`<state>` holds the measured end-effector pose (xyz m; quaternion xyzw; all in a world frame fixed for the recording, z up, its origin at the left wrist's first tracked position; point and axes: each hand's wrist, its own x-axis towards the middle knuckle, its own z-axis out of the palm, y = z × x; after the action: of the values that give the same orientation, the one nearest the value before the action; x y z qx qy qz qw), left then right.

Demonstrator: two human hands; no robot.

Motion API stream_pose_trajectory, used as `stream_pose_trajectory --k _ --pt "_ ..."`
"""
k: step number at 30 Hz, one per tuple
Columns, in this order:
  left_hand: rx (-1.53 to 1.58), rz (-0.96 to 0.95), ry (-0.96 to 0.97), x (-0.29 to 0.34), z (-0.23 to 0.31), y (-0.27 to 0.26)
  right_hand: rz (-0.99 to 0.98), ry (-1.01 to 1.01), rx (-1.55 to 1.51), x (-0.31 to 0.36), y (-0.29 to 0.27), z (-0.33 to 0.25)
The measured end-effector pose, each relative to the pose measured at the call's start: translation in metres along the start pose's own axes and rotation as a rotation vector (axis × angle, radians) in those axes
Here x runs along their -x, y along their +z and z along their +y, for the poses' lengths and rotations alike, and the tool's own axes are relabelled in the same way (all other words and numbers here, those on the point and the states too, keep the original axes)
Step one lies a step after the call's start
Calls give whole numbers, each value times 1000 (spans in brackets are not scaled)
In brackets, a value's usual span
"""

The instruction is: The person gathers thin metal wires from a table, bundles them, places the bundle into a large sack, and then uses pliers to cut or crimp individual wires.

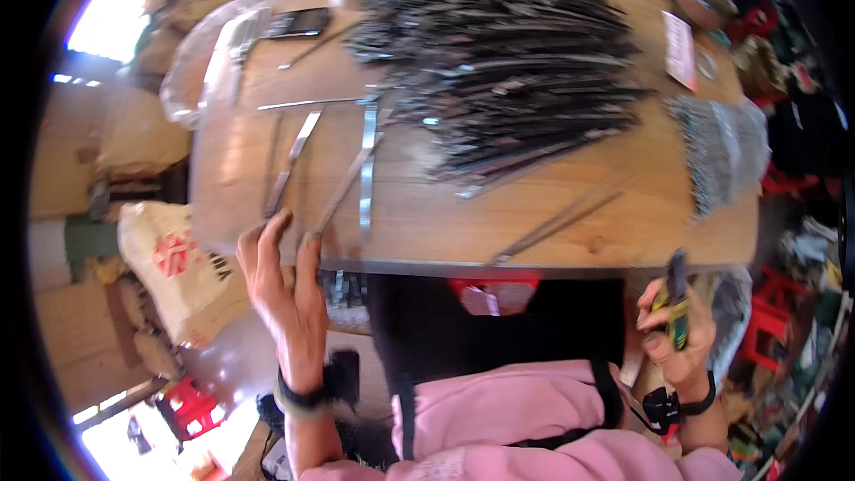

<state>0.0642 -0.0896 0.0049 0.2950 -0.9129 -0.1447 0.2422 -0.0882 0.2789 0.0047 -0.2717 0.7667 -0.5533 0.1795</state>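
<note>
My left hand (283,294) reaches over the near left edge of the table with its fingers stretched and apart. Its fingertips lie at the near ends of two thin metal strips, a dark-ended strip (292,163) and a slanting strip (350,175). Beside them stands a shiny flat strip (367,169), with a thin rod (307,105) across the top. My right hand (684,338) is closed around pliers (678,298) with yellow-green handles, just off the table's near right edge. A large heap of dark thin strips (517,62) covers the table's far middle.
Two loose strips (561,230) lie near the front edge of the wooden table (427,236). A clear bag of small grey pieces (726,156) sits at the right. A caliper (240,49) and a dark phone-like object (299,23) are far left. A printed sack (178,272) stands left.
</note>
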Motion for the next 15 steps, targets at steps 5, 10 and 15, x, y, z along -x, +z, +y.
stream_pose_trajectory --k 5,10,15 --pt "51 -309 222 27 74 54 264 -144 289 -35 -37 -6" --pt "162 -214 268 23 73 67 161 -150 578 -52 -83 12" --pt "172 -235 242 19 103 61 4 -443 871 -65 -81 26"
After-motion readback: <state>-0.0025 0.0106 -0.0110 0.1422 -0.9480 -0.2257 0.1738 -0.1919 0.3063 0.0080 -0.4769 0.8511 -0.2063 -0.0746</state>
